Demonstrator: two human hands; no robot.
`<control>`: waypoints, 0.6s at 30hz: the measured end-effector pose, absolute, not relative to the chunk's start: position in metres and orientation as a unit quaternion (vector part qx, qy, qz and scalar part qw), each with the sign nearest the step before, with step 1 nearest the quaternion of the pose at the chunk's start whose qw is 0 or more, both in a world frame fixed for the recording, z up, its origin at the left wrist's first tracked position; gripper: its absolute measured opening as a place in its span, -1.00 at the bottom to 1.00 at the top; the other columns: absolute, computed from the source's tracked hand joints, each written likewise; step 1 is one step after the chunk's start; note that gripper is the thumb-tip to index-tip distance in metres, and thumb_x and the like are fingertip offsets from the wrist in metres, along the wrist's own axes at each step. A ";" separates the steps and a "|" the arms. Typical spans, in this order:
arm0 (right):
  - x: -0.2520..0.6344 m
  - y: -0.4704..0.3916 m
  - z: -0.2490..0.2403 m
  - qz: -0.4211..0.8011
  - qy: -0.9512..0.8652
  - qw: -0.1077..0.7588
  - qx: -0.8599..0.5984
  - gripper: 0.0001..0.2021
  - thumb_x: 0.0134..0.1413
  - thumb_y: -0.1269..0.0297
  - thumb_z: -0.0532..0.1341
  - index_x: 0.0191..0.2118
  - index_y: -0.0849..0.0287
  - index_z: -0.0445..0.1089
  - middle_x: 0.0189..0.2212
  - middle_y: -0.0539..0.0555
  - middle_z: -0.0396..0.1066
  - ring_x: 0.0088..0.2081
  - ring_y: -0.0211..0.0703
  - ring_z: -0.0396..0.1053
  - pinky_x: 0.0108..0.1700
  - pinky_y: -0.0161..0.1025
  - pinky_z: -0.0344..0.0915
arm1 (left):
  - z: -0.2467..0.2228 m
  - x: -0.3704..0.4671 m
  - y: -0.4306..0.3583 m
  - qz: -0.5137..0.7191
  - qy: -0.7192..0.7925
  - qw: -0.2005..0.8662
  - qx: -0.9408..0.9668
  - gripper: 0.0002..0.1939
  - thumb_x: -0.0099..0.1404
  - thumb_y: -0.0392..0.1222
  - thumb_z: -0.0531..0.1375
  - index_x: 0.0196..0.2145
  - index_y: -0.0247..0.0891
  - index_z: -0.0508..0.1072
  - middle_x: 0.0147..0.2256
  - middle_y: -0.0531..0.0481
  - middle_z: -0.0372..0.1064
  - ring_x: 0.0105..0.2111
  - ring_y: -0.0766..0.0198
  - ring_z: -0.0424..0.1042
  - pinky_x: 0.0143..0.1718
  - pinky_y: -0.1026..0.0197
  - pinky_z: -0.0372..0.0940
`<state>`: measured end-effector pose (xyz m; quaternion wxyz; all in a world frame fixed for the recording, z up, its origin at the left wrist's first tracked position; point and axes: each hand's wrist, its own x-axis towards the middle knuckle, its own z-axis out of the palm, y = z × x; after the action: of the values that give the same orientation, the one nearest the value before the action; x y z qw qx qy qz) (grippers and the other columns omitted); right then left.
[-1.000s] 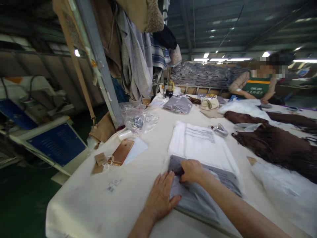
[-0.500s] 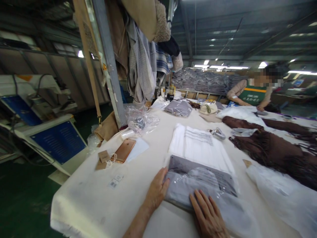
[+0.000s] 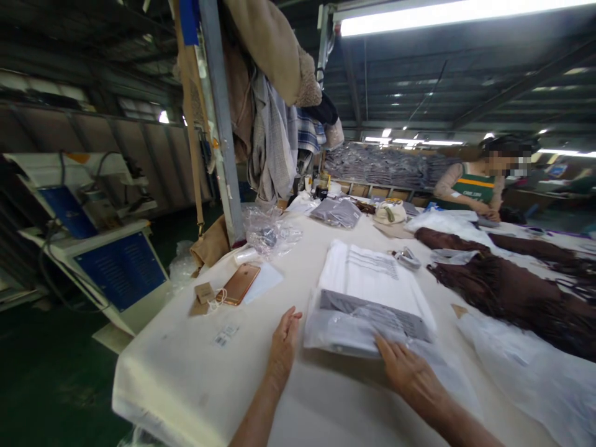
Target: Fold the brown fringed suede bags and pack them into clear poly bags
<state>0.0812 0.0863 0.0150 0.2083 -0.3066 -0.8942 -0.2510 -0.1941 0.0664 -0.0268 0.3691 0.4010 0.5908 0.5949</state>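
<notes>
A clear plastic bag (image 3: 339,329) with a folded grey cloth (image 3: 372,310) inside lies over the near part of a white folded cloth (image 3: 358,267) with grey stripes. The bag's near edge is slightly raised off the table. My right hand (image 3: 412,372) grips that near edge, its fingers together and partly hidden by the film. To the left of the bag, my left hand (image 3: 283,347) is held on edge above the table with its fingers extended, touching nothing that I can make out.
On the white table (image 3: 186,372) at left are a phone (image 3: 241,284), brown tags (image 3: 203,296) and a clear sticker. Dark brown fringed cloth (image 3: 503,279) and plastic film (image 3: 521,366) lie at right. A metal post (image 3: 223,124) stands back left. A person (image 3: 470,186) works beyond.
My left hand has come away from the bag's left edge. My right hand has gone from lying flat on the bag to gripping its near edge, which has lifted. The view has shifted slightly.
</notes>
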 end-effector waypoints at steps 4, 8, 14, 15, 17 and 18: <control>0.090 0.112 0.088 -0.033 -0.875 0.221 -0.430 -0.68 0.05 0.34 -0.05 -0.15 0.18 0.38 -0.42 0.11 0.50 -0.40 -0.09 0.45 -0.37 -0.22 0.37 | -0.026 -0.195 0.067 0.603 0.587 0.378 0.385 -0.41 0.13 0.15 0.05 -0.01 -0.33 0.28 -0.09 -0.22 0.42 -0.03 0.12 0.36 0.06 0.08 0.19; 0.096 0.118 0.148 0.264 -0.783 0.223 -0.517 -0.74 -0.06 0.17 0.10 -0.29 0.17 0.43 -0.50 0.01 0.47 -0.43 -0.08 0.41 -0.39 -0.22 0.32 | -0.021 -0.194 0.066 0.592 0.590 0.389 0.388 -0.41 0.05 0.13 0.11 -0.06 -0.35 0.32 -0.14 -0.22 0.44 -0.07 0.08 0.38 0.04 0.04 0.22; 0.098 0.111 0.145 0.581 -0.561 0.316 -0.497 -0.76 -0.20 0.21 0.26 -0.32 0.19 0.43 -0.53 -0.04 0.47 -0.49 -0.14 0.42 -0.43 -0.27 0.32 | -0.020 -0.193 0.066 0.578 0.594 0.392 0.399 -0.48 0.03 0.09 0.13 -0.12 -0.30 0.37 -0.17 -0.16 0.47 -0.09 0.07 0.40 0.05 0.03 0.21; 0.096 0.112 0.141 0.593 -0.549 0.320 -0.494 -0.77 -0.20 0.23 0.27 -0.33 0.18 0.43 -0.53 -0.04 0.48 -0.49 -0.15 0.42 -0.43 -0.28 0.32 | -0.021 -0.193 0.067 0.576 0.593 0.395 0.402 -0.48 0.03 0.10 0.13 -0.12 -0.29 0.38 -0.17 -0.15 0.47 -0.09 0.08 0.40 0.05 0.04 0.22; 0.089 0.118 0.135 0.613 -0.538 0.318 -0.485 -0.80 -0.19 0.25 0.27 -0.34 0.17 0.44 -0.53 -0.04 0.48 -0.49 -0.15 0.43 -0.43 -0.28 0.32 | -0.027 -0.192 0.068 0.568 0.587 0.406 0.410 -0.47 0.04 0.12 0.13 -0.11 -0.27 0.38 -0.16 -0.13 0.47 -0.07 0.09 0.40 0.04 0.08 0.23; 0.085 0.122 0.134 0.620 -0.535 0.317 -0.478 -0.81 -0.19 0.26 0.27 -0.34 0.17 0.44 -0.53 -0.04 0.49 -0.49 -0.15 0.43 -0.43 -0.28 0.32 | -0.032 -0.191 0.069 0.565 0.584 0.409 0.416 -0.47 0.05 0.13 0.13 -0.10 -0.26 0.38 -0.16 -0.12 0.47 -0.07 0.10 0.40 0.04 0.10 0.24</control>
<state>0.0849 0.1225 0.1340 0.3175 -0.4778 -0.5348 0.6204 -0.1915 0.0690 -0.0318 0.4086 0.4157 0.5838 0.5651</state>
